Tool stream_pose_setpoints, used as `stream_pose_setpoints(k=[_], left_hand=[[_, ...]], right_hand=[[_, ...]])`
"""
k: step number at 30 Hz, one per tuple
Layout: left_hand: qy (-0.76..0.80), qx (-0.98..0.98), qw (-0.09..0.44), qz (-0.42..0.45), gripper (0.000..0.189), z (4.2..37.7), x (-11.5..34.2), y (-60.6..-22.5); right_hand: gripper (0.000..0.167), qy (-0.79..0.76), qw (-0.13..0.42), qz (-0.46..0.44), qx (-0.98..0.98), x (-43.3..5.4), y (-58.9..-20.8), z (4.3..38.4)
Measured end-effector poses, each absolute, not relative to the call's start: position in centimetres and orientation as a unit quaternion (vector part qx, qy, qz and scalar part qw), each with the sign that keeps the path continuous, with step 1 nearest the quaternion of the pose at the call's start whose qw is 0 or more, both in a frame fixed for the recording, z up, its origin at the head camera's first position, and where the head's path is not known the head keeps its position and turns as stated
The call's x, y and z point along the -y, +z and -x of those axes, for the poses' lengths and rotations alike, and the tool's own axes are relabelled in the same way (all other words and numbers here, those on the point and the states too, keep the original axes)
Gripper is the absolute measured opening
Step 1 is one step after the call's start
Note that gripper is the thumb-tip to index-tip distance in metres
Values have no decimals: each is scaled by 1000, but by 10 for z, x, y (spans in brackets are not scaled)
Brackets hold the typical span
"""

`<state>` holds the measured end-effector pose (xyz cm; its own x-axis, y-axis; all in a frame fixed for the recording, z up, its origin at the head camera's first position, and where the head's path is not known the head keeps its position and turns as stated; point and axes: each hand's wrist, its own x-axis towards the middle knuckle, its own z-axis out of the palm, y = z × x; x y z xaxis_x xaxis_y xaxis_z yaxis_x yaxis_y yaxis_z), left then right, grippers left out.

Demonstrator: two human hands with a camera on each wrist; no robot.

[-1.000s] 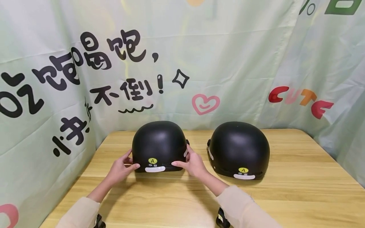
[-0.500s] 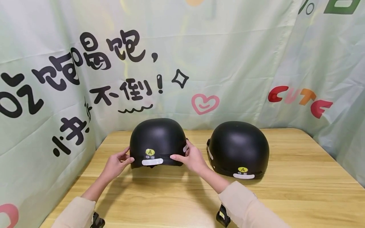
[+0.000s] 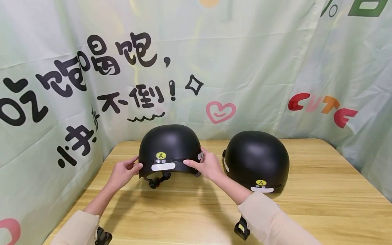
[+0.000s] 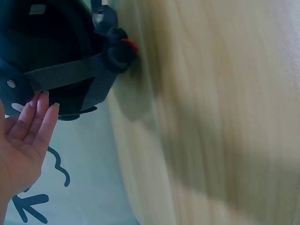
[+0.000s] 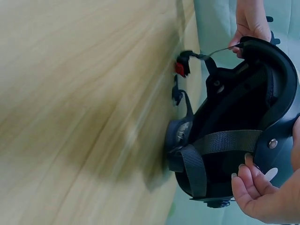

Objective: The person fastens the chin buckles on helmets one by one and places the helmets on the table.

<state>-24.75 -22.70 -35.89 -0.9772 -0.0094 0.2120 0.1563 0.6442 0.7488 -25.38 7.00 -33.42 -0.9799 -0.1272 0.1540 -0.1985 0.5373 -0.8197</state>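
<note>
A matte black helmet (image 3: 169, 143) with a yellow "A" sticker and a white strip is held up between both hands, its near edge raised and tilted. My left hand (image 3: 124, 172) grips its left side, thumb outside, fingers under the rim. My right hand (image 3: 209, 165) grips the opposite side the same way. Below the shell hangs the dark chin strap with its buckle (image 3: 155, 182). The right wrist view shows the hollow inside, grey webbing (image 5: 227, 140) and a buckle with a red part (image 5: 181, 69). Fingers of my left hand (image 4: 28, 150) lie by the strap inside.
A second, matching black helmet (image 3: 257, 160) rests on the wooden table (image 3: 324, 190) to the right, close to my right hand. Printed cloth (image 3: 260, 75) hangs behind the table and along its left side. Black devices (image 3: 242, 228) are worn at both wrists.
The left helmet has risen off the table and its near edge has tipped up, bringing the strap and buckle into view. Both hands rose with it. The right helmet has stayed put.
</note>
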Motion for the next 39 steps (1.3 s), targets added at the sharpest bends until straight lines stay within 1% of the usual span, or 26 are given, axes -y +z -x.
stream_pose_setpoints(k=[5,6,9,11,17,20,26,32,39], left_hand=[[-431,897,92,24,47,246,225,-350],[-432,897,94,21,47,246,225,-349],[-432,896,101,17,46,245,225,-344],[-428,897,109,15,46,243,224,-341],[-420,898,130,0,45,240,220,-331],[-420,897,135,-13,45,240,217,-328],[-424,895,136,-14,46,239,214,-323],[-430,893,136,-18,47,240,212,-322],[-448,880,150,-52,46,240,206,-319]], right_hand=[[79,464,52,-107,878,-70,-327,252],[76,462,54,-110,878,-70,-325,252],[59,460,58,-117,878,-70,-321,251],[51,457,57,-119,880,-71,-318,250],[42,457,36,-94,884,-71,-308,247],[49,452,31,-77,888,-72,-303,245],[49,444,42,-60,893,-75,-298,244],[54,451,53,-72,888,-76,-297,243],[54,464,60,-68,881,-77,-299,245]])
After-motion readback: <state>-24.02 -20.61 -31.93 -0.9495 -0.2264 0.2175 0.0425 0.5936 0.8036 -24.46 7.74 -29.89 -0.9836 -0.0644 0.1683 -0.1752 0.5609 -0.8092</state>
